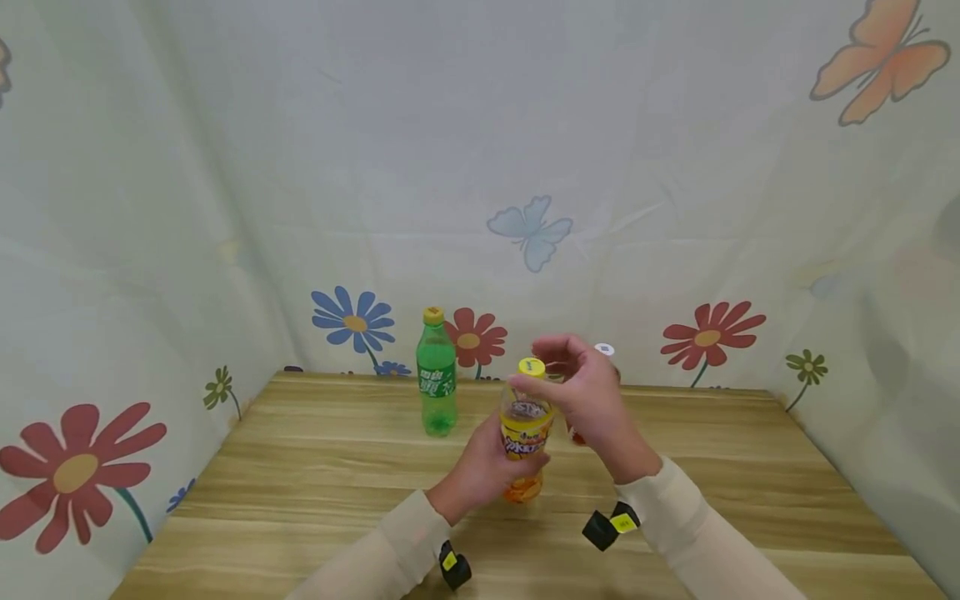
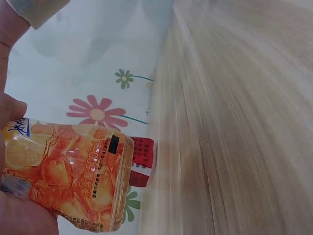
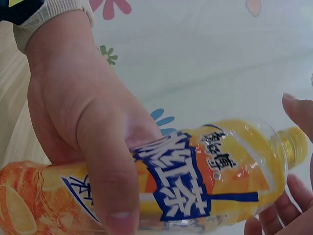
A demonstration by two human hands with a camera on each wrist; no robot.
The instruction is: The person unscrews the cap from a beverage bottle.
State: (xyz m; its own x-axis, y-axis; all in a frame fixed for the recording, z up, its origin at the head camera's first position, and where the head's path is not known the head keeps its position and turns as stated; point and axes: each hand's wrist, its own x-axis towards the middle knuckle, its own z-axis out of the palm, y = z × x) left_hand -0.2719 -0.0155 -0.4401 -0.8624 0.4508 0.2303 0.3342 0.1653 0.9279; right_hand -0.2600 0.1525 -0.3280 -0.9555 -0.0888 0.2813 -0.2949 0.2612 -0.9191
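Observation:
My left hand (image 1: pixel 487 467) grips a clear plastic iced tea bottle (image 1: pixel 525 429) round its yellow-and-orange label, holding it upright. In the right wrist view the left thumb (image 3: pixel 112 186) lies across that label. My right hand (image 1: pixel 592 404) is at the bottle's top, its thumb and fingers spread on either side of the yellow cap (image 3: pixel 296 147). A gap shows between those fingers and the cap in the right wrist view. The bottle's orange lower part (image 2: pixel 83 176) fills much of the left wrist view.
A green soda bottle (image 1: pixel 437 383) with a yellow cap stands on the wood-grain table (image 1: pixel 337 467), back left. Behind my right hand is another bottle with a white cap (image 1: pixel 604 349) and a red label (image 2: pixel 143 161), mostly hidden. A flower-patterned curtain (image 1: pixel 420 167) encloses the table.

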